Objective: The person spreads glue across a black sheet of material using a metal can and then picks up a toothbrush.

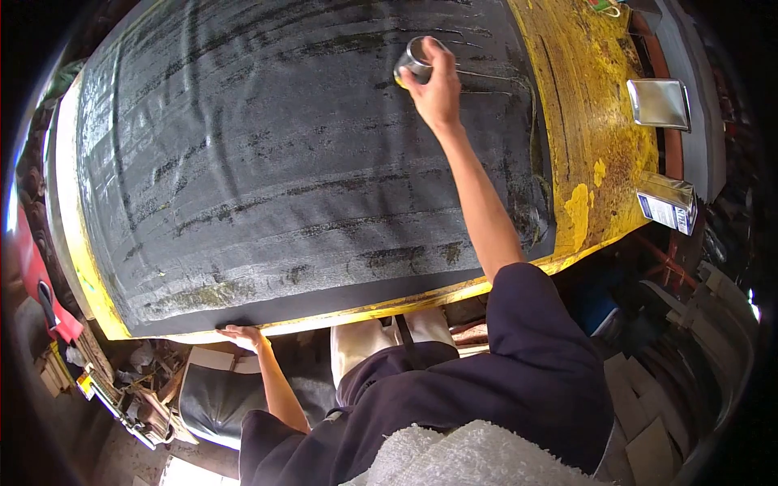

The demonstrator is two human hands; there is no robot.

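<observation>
My right hand (440, 91) is wrapped round a small shiny metal can (412, 58), held tilted over the far right part of a black sheet (324, 146). Glossy wet-looking streaks and patches mark the sheet, and several ridges run across its left side. Beneath it lies a yellow-stained tabletop (600, 154), showing at the right and along the near and left edges. Down at the near edge, left of my body, my left hand (243, 337) rests with its fingers stretched out along the sheet's border. It holds nothing that I can see.
At the table's right side are a shiny metal tin (658, 104) and a rectangular tin with a blue and white label (669, 207). A red object (49, 283) stands at the far left. Black material (223, 397) and wood scraps lie below the near edge.
</observation>
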